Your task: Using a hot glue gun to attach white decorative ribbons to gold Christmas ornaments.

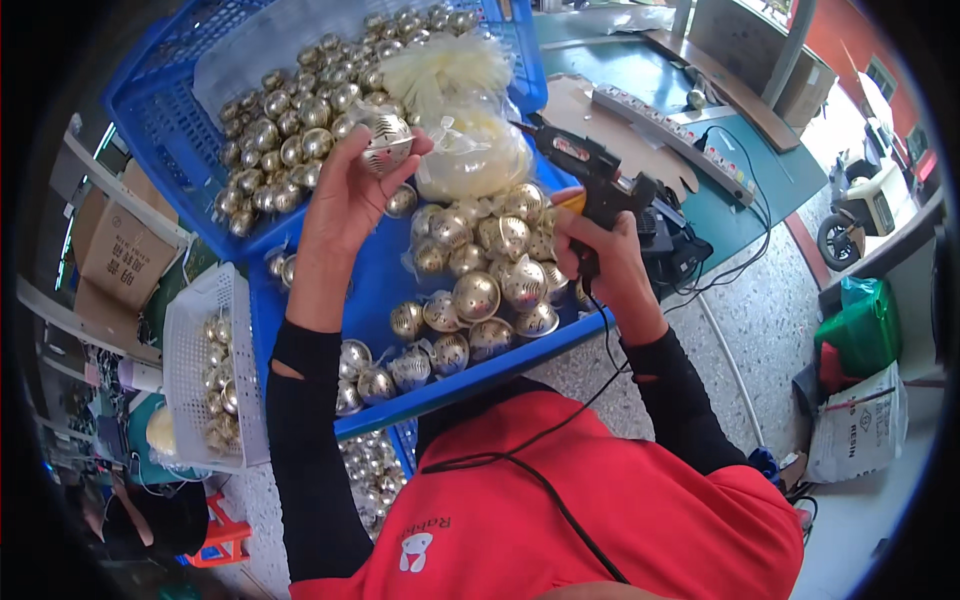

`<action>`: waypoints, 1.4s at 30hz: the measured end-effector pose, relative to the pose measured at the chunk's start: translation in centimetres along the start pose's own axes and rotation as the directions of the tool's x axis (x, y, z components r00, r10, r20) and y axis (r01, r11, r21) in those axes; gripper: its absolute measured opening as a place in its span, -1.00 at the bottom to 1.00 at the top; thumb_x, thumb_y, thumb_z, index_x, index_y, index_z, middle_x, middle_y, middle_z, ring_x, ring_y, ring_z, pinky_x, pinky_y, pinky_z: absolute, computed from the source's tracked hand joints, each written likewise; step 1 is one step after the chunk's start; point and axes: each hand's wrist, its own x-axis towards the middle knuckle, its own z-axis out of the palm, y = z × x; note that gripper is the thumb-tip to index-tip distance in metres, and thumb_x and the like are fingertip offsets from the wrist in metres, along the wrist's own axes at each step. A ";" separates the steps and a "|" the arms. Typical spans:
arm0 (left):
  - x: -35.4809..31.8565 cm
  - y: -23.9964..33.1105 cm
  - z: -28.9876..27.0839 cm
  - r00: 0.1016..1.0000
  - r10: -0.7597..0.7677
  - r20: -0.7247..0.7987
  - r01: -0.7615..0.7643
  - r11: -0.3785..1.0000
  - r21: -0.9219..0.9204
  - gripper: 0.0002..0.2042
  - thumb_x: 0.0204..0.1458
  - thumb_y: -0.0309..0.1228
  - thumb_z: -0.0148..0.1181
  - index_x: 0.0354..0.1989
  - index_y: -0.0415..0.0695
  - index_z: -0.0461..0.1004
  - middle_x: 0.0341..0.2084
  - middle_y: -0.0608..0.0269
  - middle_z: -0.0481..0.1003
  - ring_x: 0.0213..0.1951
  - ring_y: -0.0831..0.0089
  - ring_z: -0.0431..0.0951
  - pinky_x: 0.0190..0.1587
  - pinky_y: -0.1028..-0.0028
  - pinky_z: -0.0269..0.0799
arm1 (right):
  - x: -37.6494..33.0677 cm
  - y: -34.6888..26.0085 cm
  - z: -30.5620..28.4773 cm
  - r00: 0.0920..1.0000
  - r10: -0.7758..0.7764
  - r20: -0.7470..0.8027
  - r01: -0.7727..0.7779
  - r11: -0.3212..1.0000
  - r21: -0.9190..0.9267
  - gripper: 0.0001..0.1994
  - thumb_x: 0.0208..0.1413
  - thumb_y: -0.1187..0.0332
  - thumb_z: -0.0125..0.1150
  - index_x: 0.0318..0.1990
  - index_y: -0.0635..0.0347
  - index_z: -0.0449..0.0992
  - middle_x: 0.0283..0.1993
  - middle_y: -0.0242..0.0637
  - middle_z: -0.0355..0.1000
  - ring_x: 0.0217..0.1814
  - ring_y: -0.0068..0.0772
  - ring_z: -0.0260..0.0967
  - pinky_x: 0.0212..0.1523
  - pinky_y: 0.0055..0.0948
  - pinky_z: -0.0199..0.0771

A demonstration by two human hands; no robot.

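My left hand (343,205) is raised over the blue tray, its fingers closed around a shiny gold ball (388,145) with dark stripes and a rim around its middle. In my right hand (615,255) is a black glue gun (583,158) with an orange trigger. Its nozzle points up and left, toward the ball but apart from it. From its handle a black cord (560,408) runs down across my red top. Below and between my hands, several similar gold balls (476,297) lie in the blue tray (470,378), some in clear wrapping.
A blue crate (160,110) at the back holds many gold balls beside a clear bag of pale yellow material (470,160). At left stands a white basket (180,370) with more balls. A power strip (675,140) lies on the green table (775,185) at right.
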 end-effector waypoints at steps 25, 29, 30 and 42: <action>-13.9 -0.2 -2.5 0.998 0.067 -0.020 -0.061 0.976 0.210 -0.31 -0.06 -0.16 0.16 0.05 -0.56 0.16 -0.08 -0.36 0.34 -0.04 -0.09 0.43 -0.04 0.21 0.47 | 2.4 4.7 9.2 0.915 -0.021 0.402 0.155 0.940 -0.304 -0.76 -0.06 0.52 0.19 -0.17 0.29 0.48 -0.47 -0.37 0.36 -0.62 -0.62 0.22 -0.57 -0.64 0.18; -14.4 -0.4 -3.0 0.997 0.073 -0.040 -0.060 0.963 0.261 -0.32 -0.06 -0.14 0.16 0.04 -0.55 0.18 -0.09 -0.34 0.36 -0.05 -0.06 0.45 -0.05 0.23 0.48 | 2.4 5.7 9.5 0.899 0.034 0.437 0.056 0.980 -0.191 -0.75 -0.08 0.48 0.24 -0.19 0.31 0.47 -0.49 -0.37 0.35 -0.64 -0.63 0.21 -0.59 -0.65 0.17; -14.5 -0.4 -3.0 0.996 0.074 -0.046 -0.059 0.964 0.261 -0.32 -0.06 -0.14 0.16 0.04 -0.55 0.18 -0.09 -0.34 0.36 -0.05 -0.06 0.45 -0.05 0.23 0.48 | 2.3 5.9 9.6 0.908 0.031 0.417 0.034 0.989 -0.147 -0.75 -0.09 0.49 0.24 -0.19 0.31 0.46 -0.50 -0.36 0.35 -0.65 -0.62 0.21 -0.60 -0.64 0.17; -15.7 -1.1 -4.5 0.899 0.090 -0.429 0.070 0.937 0.343 -0.63 0.06 -0.32 0.04 -0.05 -0.36 0.31 -0.15 -0.08 0.45 -0.21 0.22 0.56 -0.45 0.48 0.59 | 2.4 5.5 9.4 0.901 -0.143 0.410 0.247 0.946 -0.212 -0.70 -0.07 0.50 0.23 -0.13 0.34 0.41 -0.65 -0.38 0.30 -0.69 -0.63 0.19 -0.62 -0.62 0.17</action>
